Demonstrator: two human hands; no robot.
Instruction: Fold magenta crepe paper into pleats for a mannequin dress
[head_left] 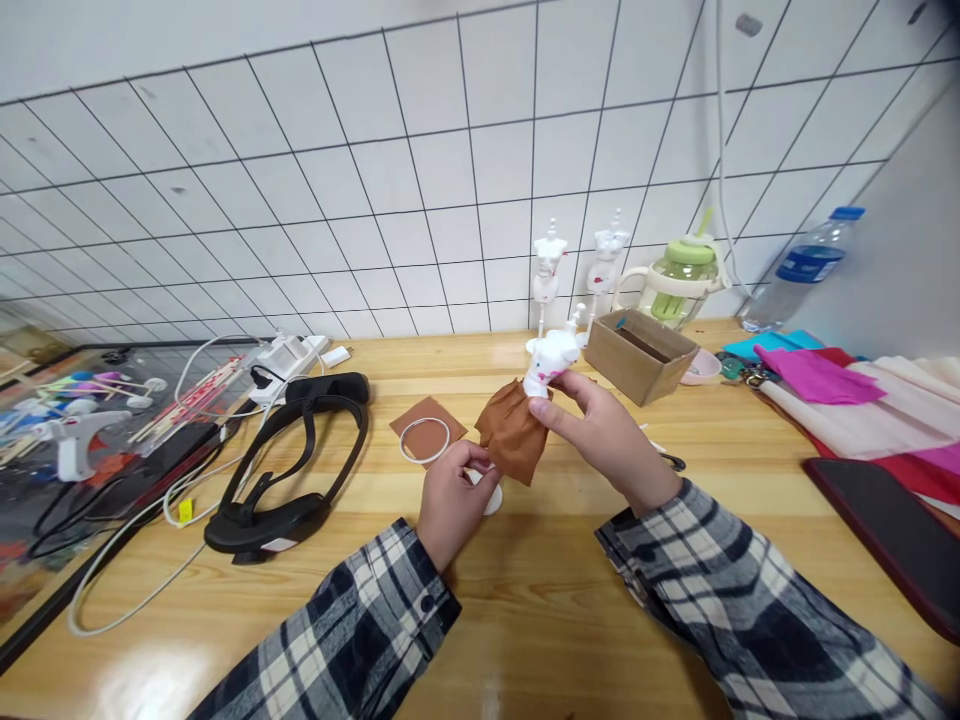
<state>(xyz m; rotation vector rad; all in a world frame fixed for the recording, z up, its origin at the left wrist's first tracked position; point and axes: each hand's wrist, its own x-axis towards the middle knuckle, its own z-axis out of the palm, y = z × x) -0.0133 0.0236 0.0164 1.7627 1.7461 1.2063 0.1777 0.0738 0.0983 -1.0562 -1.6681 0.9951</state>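
A small white mannequin with red marks tilts to the right in my right hand, its thumb and fingers closed around the lower torso. Brown cloth hangs gathered like a skirt below the mannequin's waist. My left hand pinches at the cloth's lower left edge. Part of a white round base shows beside the left fingers; the stand's rod is hidden by cloth. Left of these, a white ring lies on a flat brown cloth square.
Two more mannequins stand by the tiled wall, near a cardboard box and a green-lidded cup. At right are a bottle, coloured fabrics and a phone. A black headset, cables and a glue gun occupy the left.
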